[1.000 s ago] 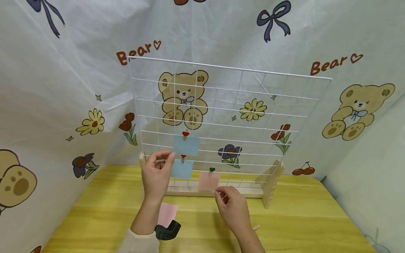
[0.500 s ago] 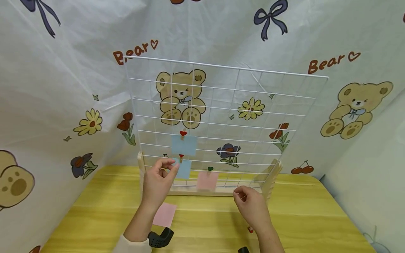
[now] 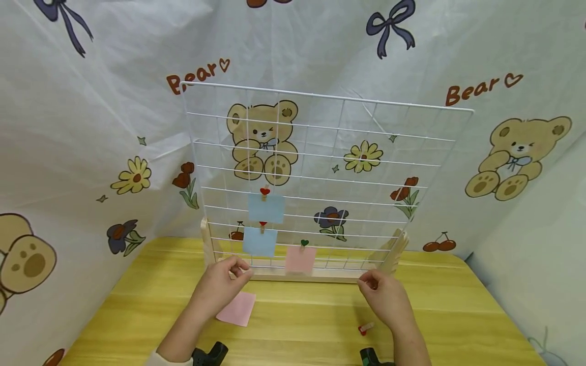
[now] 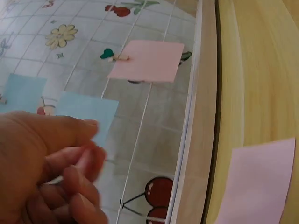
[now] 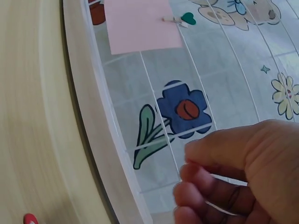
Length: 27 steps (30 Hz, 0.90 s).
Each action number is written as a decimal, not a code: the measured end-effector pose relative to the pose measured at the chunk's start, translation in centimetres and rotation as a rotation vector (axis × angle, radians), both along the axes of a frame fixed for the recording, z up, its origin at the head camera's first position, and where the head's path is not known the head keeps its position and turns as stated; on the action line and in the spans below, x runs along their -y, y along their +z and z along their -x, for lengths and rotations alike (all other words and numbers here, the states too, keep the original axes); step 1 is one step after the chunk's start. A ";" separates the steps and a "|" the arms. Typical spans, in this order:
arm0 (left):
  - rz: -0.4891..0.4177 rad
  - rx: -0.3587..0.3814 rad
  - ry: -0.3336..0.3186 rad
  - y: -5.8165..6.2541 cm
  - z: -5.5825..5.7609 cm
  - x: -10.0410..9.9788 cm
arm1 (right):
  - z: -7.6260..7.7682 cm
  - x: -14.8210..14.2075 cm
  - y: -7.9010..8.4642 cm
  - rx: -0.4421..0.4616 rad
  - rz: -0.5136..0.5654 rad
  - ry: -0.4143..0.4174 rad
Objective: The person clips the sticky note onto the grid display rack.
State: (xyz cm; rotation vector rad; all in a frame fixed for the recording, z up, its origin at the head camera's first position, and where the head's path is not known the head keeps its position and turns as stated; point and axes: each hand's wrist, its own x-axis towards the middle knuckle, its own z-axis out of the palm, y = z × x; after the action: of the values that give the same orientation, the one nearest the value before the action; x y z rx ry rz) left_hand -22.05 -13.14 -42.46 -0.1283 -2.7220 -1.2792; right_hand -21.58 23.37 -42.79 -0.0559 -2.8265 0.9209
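Observation:
My left hand (image 3: 222,287) is at the lower left of the white wire grid (image 3: 357,101), above the table, its fingers loosely curled with nothing between them. Near it a pink paper square (image 3: 237,309) lies on the table. My right hand (image 3: 388,300) hovers in front of the grid's lower right, fingers loosely bent and holding nothing. On the grid hang an upper blue note (image 3: 266,209) and a lower blue note (image 3: 260,242), each under a clothespin with a red heart. To their right hangs a pink note (image 3: 300,260) under a clothespin with a green heart (image 3: 304,243).
A loose clothespin with a red heart (image 3: 364,328) lies on the table (image 3: 293,325), left of my right wrist. Wooden feet, including the right one (image 3: 396,251), and a wooden base bar carry the grid. A bear-printed cloth (image 3: 137,91) hangs behind.
My left hand has moved down, away from the lower blue note, which now shows whole. My right hand has moved right, away from the hanging pink note, and the loose clothespin has come into view.

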 end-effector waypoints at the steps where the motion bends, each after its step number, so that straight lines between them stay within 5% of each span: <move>1: 0.028 0.031 -0.005 -0.1 0.0 0.3 | 0.0 -0.2 0.0 0.017 -0.005 0.008; 12: 0.386 0.268 -0.020 -1.4 0.3 3.2 | -0.3 -2.6 -0.7 0.294 -0.067 0.061; 27: 0.424 0.334 -0.073 -2.1 0.3 3.8 | -1.4 -2.5 -1.8 0.496 0.036 0.065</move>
State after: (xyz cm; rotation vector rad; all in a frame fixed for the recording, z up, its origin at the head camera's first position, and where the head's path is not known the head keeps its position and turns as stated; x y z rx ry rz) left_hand -22.38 -16.94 -44.52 -0.0580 -3.2715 -0.7733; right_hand -20.19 25.88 -44.63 -0.2284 -3.2776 1.1021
